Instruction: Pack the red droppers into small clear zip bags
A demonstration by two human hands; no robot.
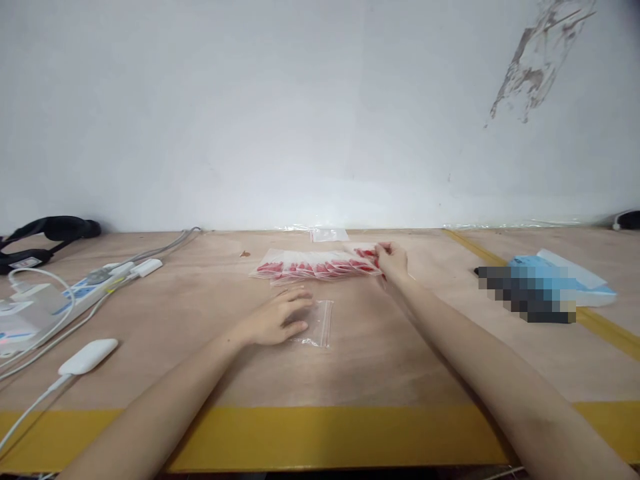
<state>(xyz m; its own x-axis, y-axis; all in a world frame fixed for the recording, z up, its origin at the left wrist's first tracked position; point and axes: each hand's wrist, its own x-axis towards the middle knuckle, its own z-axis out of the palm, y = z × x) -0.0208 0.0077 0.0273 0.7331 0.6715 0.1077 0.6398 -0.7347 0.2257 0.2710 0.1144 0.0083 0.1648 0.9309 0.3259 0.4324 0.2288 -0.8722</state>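
Note:
A row of overlapping small clear zip bags (320,267) with red contents lies across the middle of the table. At its right end my right hand (393,260) has its fingers pinched together on a red-filled zip bag, though the fingertips partly hide it. What the red pieces are is too small to tell. Nearer to me, my left hand (280,317) rests with fingers apart over the left part of a clear zip bag (321,325), which looks flat and shows no red. Another flat clear bag (330,235) lies by the wall behind the row.
On the left are a power strip (75,300) with plugs and cables, a white earphone case (89,357) on a cable, and a black strap-like object (55,230). To the right lie a blue-and-white packet (565,277) and a blurred dark object (525,293). Yellow tape (320,440) lines the front edge.

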